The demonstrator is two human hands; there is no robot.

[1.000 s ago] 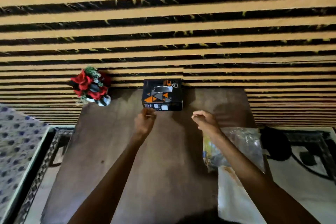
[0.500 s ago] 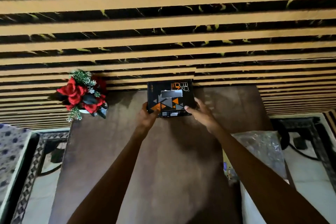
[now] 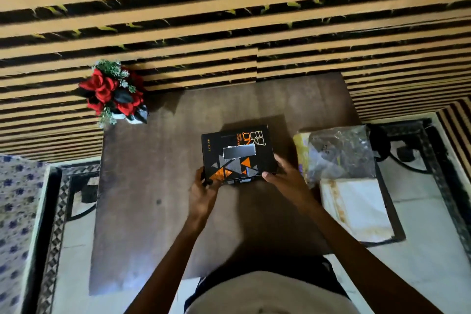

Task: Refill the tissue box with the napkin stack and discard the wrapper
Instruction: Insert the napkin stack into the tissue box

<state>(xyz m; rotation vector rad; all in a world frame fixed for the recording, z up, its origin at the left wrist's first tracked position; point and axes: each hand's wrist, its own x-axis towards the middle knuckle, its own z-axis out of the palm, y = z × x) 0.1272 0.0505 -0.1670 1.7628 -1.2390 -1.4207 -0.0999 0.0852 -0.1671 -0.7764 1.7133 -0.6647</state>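
Observation:
A black tissue box (image 3: 237, 154) with orange and grey triangles and a slot in its top sits near the middle of the brown table (image 3: 153, 186). My left hand (image 3: 204, 188) grips its near left corner. My right hand (image 3: 285, 178) grips its near right corner. To the right lies the napkin stack (image 3: 356, 206), white with a yellowish edge, and its far part is covered by a crumpled clear plastic wrapper (image 3: 339, 153).
A small pot of red artificial flowers (image 3: 114, 94) stands at the table's far left corner. A striped tan and black wall (image 3: 229, 20) rises behind the table. A blue-patterned cloth (image 3: 15, 211) lies at the left. Patterned floor surrounds the table.
Both hands reached the box at the table's far edge, took hold of it and pulled it toward me to the middle of the table.

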